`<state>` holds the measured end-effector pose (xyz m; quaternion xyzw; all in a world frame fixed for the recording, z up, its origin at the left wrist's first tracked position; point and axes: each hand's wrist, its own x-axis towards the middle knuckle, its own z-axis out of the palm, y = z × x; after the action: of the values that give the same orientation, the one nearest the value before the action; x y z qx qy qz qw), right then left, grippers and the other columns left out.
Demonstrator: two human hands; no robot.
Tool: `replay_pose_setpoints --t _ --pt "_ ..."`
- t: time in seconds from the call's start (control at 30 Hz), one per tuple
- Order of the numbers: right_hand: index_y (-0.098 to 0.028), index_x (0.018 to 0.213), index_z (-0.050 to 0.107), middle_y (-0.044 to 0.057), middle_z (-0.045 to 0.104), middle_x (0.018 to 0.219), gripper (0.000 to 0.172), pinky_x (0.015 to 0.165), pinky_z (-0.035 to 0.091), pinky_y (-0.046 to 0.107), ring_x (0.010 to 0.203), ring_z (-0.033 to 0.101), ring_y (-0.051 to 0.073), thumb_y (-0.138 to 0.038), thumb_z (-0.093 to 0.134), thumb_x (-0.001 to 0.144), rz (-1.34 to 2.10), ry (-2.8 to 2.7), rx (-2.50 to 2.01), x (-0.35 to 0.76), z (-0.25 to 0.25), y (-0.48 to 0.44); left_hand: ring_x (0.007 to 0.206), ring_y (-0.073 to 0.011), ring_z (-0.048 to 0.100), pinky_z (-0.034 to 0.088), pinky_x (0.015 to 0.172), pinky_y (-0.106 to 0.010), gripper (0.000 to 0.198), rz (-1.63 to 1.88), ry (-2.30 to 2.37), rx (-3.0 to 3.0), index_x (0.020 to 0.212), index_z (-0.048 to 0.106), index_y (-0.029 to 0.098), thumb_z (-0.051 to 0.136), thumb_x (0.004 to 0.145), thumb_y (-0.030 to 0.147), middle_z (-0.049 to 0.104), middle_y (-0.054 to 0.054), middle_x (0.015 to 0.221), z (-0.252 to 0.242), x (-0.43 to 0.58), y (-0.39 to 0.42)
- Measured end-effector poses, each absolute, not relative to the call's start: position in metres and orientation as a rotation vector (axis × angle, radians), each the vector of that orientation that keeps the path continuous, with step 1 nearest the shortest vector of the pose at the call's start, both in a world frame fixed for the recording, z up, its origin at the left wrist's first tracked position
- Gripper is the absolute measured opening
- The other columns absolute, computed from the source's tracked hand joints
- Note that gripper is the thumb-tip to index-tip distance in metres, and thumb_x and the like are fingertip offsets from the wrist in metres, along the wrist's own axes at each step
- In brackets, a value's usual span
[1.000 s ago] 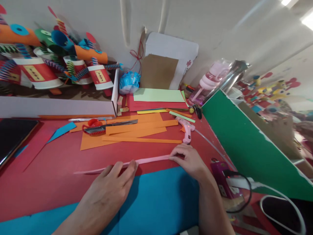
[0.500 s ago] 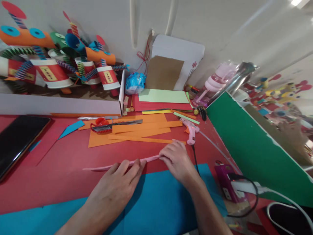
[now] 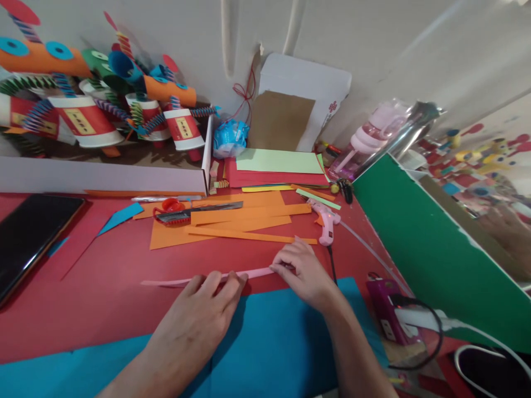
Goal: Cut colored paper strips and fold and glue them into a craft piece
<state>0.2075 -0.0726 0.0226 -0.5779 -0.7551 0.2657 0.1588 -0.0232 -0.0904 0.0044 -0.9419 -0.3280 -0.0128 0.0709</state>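
A long thin pink paper strip (image 3: 257,272) lies across the red sheet (image 3: 103,287), just above the edge of a blue sheet (image 3: 269,342). My left hand (image 3: 199,320) lies flat with its fingertips pressing on the middle of the strip. My right hand (image 3: 301,271) is curled, with fingers pinching the strip's right end.
Orange paper strips (image 3: 232,221) and red-handled scissors (image 3: 182,213) lie behind the strip, and a pink glue gun (image 3: 326,221) is to the right. A phone (image 3: 29,235) sits at left. Paper-cup crafts fill a white box (image 3: 103,177). A green board (image 3: 431,249) stands at right.
My right hand has slid left along the pink strip, towards my left hand. The left hand has stayed pressed on the strip. The view has shifted slightly.
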Motion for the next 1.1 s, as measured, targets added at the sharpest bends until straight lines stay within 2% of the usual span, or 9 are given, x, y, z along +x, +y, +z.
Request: replay_pose_setpoints --t 0.2,0.5,0.8,0.93,1.1 --pt "-0.021 0.068 0.056 -0.003 0.054 0.068 0.019 0.106 0.025 0.049 0.073 0.05 0.014 -0.027 0.06 0.085 0.721 -2.139 -1.696 0.207 0.02 -0.073 0.088 -0.0207 0.05 0.04 0.075 -0.035 0.042 -0.063 -0.98 -2.823 0.126 0.057 0.018 0.046 0.086 0.012 0.061 -0.009 0.103 0.007 -0.021 -0.091" --pt "-0.02 0.064 0.05 -0.003 0.053 0.068 0.025 0.108 0.022 0.051 0.073 0.05 0.014 -0.03 0.061 0.084 0.719 -2.113 -1.701 0.205 0.019 -0.075 0.09 -0.0214 0.05 0.039 0.077 -0.035 0.039 -0.074 -0.968 -2.848 0.125 0.057 0.019 0.047 0.088 0.016 0.061 -0.01 0.109 0.003 -0.023 -0.091" --pt "-0.021 0.064 0.052 -0.001 0.055 0.066 0.026 0.1 0.032 0.048 0.071 0.049 0.016 -0.035 0.061 0.084 0.55 -2.14 -1.764 0.203 0.012 -0.075 0.09 -0.021 0.05 0.04 0.077 -0.036 0.045 -0.022 -1.004 -2.825 0.13 0.053 0.019 0.045 0.087 0.013 0.06 -0.009 0.106 0.004 -0.021 -0.093" --pt "-0.021 0.061 0.051 -0.001 0.056 0.064 0.031 0.101 0.03 0.048 0.07 0.05 0.017 -0.04 0.061 0.084 0.512 -2.132 -1.806 0.21 0.015 -0.077 0.089 -0.021 0.05 0.039 0.075 -0.036 0.043 -0.046 -0.988 -2.821 0.127 0.056 0.018 0.046 0.086 0.011 0.061 -0.008 0.101 0.008 -0.021 -0.091" --pt "-0.022 0.069 0.059 -0.001 0.06 0.068 0.027 0.103 0.025 0.048 0.074 0.053 0.017 -0.038 0.054 0.089 0.602 -2.112 -1.796 0.231 0.022 -0.082 0.086 -0.021 0.049 0.038 0.073 -0.036 0.043 -0.101 -0.985 -2.816 0.123 0.059 0.018 0.045 0.084 0.009 0.062 -0.007 0.1 0.008 -0.021 -0.09"
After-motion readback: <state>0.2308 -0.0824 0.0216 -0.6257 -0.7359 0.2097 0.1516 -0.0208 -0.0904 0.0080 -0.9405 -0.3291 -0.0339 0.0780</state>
